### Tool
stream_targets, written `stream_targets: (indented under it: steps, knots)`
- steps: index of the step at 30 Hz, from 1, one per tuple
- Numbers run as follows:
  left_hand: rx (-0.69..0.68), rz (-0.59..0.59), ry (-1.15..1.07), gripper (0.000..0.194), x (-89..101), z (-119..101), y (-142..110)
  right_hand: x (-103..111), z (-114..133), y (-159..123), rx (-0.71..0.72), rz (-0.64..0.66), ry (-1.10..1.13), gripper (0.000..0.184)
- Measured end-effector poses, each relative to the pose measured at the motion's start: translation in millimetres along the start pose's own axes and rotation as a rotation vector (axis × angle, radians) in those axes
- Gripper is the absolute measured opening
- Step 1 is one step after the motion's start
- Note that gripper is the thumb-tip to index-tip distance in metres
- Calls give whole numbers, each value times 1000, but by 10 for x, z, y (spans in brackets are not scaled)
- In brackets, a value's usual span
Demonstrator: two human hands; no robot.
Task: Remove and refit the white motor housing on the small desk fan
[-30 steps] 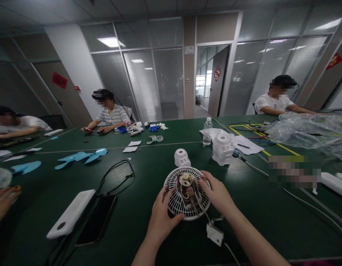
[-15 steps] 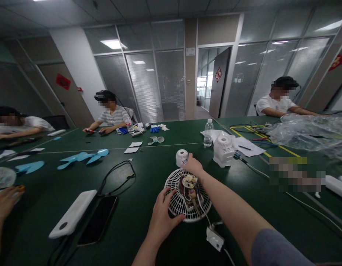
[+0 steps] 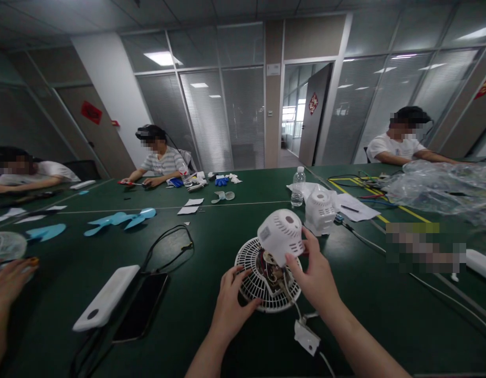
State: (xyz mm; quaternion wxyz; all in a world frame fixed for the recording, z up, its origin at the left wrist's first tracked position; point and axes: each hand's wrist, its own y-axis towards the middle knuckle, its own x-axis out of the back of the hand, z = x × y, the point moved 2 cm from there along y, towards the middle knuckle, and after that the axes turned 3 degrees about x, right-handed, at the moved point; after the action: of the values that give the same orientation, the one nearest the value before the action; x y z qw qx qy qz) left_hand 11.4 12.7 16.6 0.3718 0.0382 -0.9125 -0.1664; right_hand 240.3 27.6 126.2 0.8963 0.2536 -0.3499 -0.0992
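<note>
My right hand grips a white plastic fan motor cover with vent slots, thumb at its near side and fingers at its right. The cover is tilted above a round white fan grille. On the grille sits an exposed motor with wires, partly hidden by the cover. My left hand holds the grille's left rim, thumb and fingers curved along it. A white cable runs from the motor to a small white switch box on the near side.
Another vented white housing and a water bottle stand behind. Left lie a white power bank, a phone and blue fan blades. Another person's hand is at far left. Plastic wrap lies right.
My right hand has come back from beyond the grille and now holds the motor cover over the motor. The small white dome behind the grille is no longer seen there. My left hand stays put.
</note>
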Motion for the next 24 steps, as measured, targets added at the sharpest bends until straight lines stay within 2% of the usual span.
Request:
stream_targets:
  steps: [3, 7, 12, 18, 24]
  knots:
    - [-25, -25, -9, 59, -3, 0, -16, -38, 69, -180, 20, 118, -237, 68]
    - [-46, -54, -22, 57, -21, 16, -35, -184, 41, -294, 44, 226, -300, 67]
    - [-44, -55, -28, 55, -17, 12, -41, -269, -4, -402, 14, 201, -249, 77]
    - [-38, -58, -37, 52, 2, -3, -24, -343, -52, -544, 20, 157, -228, 76]
    - [-26, -51, -40, 52, 1, -1, -26, -398, -84, -543, -8, 173, -185, 76]
